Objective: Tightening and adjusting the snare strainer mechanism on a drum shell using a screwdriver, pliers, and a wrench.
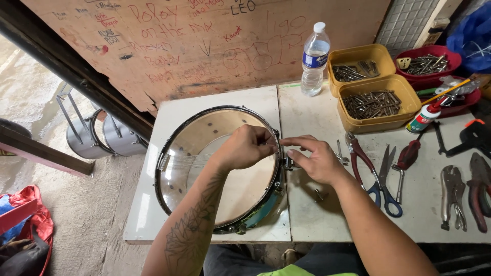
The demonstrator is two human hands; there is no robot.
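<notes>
**A:** Head view, and both hands are at the right rim of the snare drum (220,168), which lies flat in the middle of the frame on the white counter (148,214).

**B:** The left hand (248,148) reaches over the clear drumhead, fingers curled and pinched narrow at the metal hoop. I can't tell what, if anything, sits between the fingertips.

**A:** The right hand (312,158) comes in from the right, thumb and forefinger stretched toward the same spot, grip narrow, touching the small metal fitting on the hoop's edge.

**B:** A loose bolt (319,194) lies on the counter just below that hand.

**A:** Right of centre, red-handled pliers (358,158) and blue-handled scissors (386,179) lie side by side, with a red screwdriver (409,153) next to them.

**B:** Upper right, two yellow tubs (376,105) full of metal rods, and a red tray (429,64) behind them.

**A:** A plastic water bottle (314,61) stands upright at the top, against the scribbled board.

**B:** Another drum (105,135) sits on the floor at left.
</notes>
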